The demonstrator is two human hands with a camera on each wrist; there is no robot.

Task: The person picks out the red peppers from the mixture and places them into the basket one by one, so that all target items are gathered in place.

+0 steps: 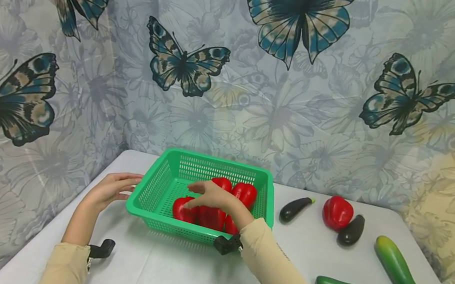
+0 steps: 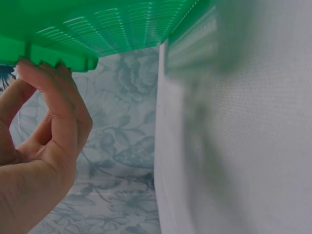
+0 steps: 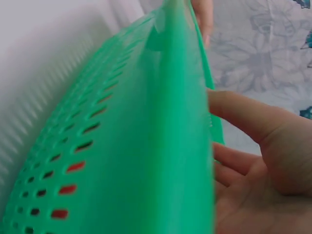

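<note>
A green perforated plastic basket (image 1: 141,214) stands on the white-covered table with several red bell peppers (image 1: 211,219) inside, gathered at its middle and right. Above them, my right hand (image 1: 214,196) reaches over the front rim, thumb and fingers spread apart. Its fingertips are right at the leftmost bell pepper (image 1: 180,211). In the right wrist view the basket wall hides part of that hand. My left hand (image 1: 110,189) is at the basket's left side, its fingertips touching the rim (image 2: 80,64) from outside, fingers loosely bent.
Right of the basket lie an eggplant (image 1: 294,209), another red bell pepper (image 1: 337,212) and a second eggplant (image 1: 351,231) beside it. Two green zucchini-like vegetables (image 1: 401,272) lie farther right and nearer the front. A butterfly-print cloth (image 1: 259,117) hangs behind the table.
</note>
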